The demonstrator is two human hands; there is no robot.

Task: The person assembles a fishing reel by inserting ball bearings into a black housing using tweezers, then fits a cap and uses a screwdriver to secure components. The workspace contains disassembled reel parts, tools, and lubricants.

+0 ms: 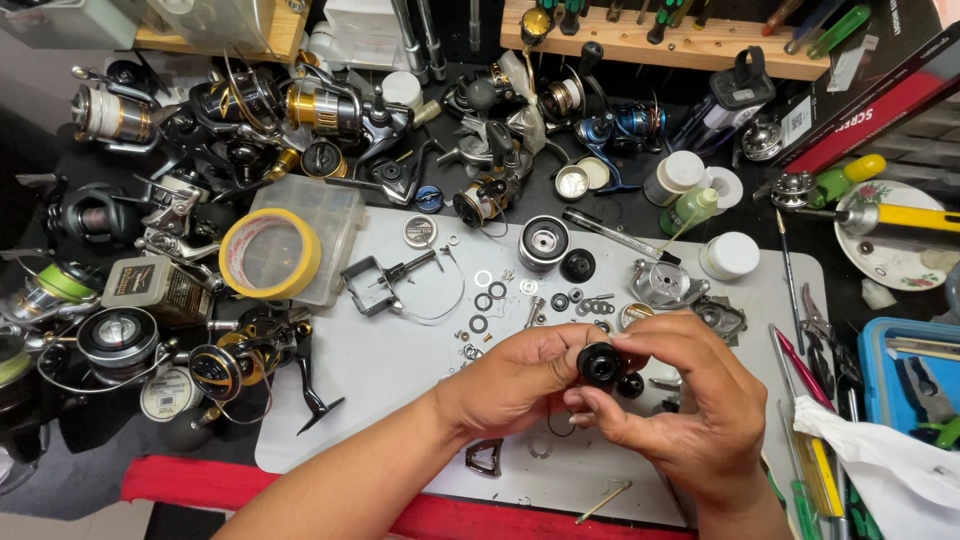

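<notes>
While both hands meet over the near middle of the pale work mat (380,360), I see a small round black reel part (601,364) pinched between them, held just above the mat and not resting on it. My left hand (515,380) closes on the part from the left, thumb and fingertips curled against its rim; my right hand (690,400) grips it from the right, thumb on top and fingers wrapped beneath. Whether a second small black piece just right of the part sits in the right hand's fingers or lies on the mat below, I cannot tell. Beyond the hands, a scatter of small washers and rings (490,295) lies across the mat, with a silver spool (543,243) and a black round cap (577,265) just beside each other farther back. A wire bail arm with its bracket (395,280) lies left of the washers. Off the mat's left corner, a roll of yellow tape (270,253) leans on a clear plastic box (320,225), and many fishing reels (240,130) crowd the dark table around them. To the right, a white-capped jar (730,255) stands on the mat's far corner, a yellow-handled tool (900,217) lies across a flowered plate (895,262), and a white cloth (880,450) drapes near a blue tray (880,345).
</notes>
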